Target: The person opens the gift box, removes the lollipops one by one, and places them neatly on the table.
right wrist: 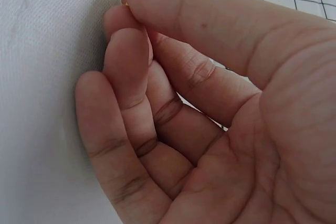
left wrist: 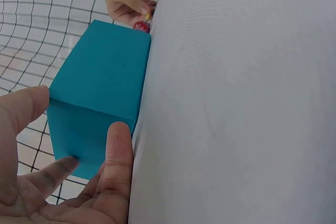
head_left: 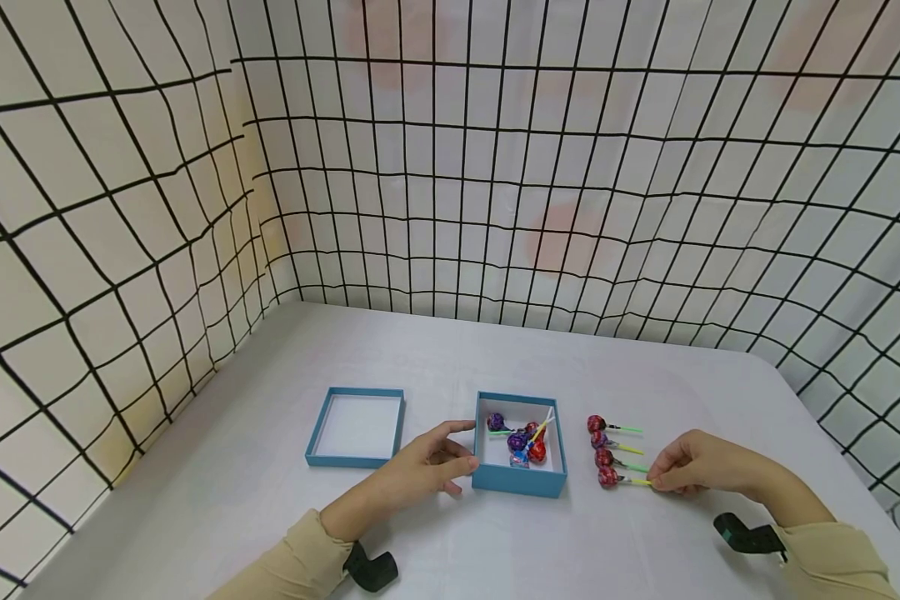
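Note:
My left hand (head_left: 427, 462) is at the left side of a blue box (head_left: 521, 481), its fingers spread and fingertips right at the wall. In the left wrist view, the thumb and fingers reach along the box's corner and side (left wrist: 100, 72). Inside the box lie several lollipops (head_left: 517, 440) in purple, red and blue wrappers. To the right of it, my right hand (head_left: 708, 465) pinches the yellow stick of the nearest lollipop (head_left: 607, 477), whose red head rests on the table. In the right wrist view, thumb and index fingertip meet on that stick.
Beyond the held lollipop, more lollipops lie in a column, including a red one with a green stick (head_left: 596, 424). A blue-rimmed lid (head_left: 354, 462) lies left of the box, white inside up. Black netting (head_left: 450, 167) stands along the back and sides of the white table (head_left: 270, 400).

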### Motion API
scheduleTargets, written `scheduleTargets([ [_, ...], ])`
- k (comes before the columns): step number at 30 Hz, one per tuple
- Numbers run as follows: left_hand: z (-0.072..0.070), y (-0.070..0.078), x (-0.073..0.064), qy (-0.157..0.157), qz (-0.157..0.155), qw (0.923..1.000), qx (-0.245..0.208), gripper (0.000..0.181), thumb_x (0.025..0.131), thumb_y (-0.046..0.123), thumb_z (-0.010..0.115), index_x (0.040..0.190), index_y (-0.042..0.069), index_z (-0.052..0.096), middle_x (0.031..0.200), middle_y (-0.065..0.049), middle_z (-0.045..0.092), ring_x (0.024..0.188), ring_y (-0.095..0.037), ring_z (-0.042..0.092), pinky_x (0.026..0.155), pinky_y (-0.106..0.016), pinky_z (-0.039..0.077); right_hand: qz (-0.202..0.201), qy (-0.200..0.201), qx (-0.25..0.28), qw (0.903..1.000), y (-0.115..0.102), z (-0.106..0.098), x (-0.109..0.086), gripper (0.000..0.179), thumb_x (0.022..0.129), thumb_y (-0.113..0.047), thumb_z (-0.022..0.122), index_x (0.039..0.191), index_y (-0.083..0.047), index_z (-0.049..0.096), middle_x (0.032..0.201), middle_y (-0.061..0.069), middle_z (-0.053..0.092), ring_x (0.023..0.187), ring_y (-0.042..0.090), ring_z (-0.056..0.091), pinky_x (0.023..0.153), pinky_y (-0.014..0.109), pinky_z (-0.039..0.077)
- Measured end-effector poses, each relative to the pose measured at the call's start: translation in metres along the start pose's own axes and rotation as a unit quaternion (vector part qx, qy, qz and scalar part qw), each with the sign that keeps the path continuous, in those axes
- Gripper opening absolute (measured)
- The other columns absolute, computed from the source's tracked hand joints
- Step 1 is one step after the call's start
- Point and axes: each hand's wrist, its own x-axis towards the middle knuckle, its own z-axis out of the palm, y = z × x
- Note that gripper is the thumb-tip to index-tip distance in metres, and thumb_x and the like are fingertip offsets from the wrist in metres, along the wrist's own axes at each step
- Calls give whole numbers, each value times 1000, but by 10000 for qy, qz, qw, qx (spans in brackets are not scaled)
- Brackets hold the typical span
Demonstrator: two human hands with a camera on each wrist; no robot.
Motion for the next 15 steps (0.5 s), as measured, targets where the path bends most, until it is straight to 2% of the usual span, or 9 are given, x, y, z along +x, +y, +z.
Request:
scheduleTargets([
  [15,0,-1,0,-29,36,10000,-52,62,108,28,67,164,14,42,126,-12,66,104,-19,66,87,-33,65,41,44,-10,10000,-3,1,-2,17,100,-11,73,107,3,78,76,-2,61,67,8,51,58,22,39],
])
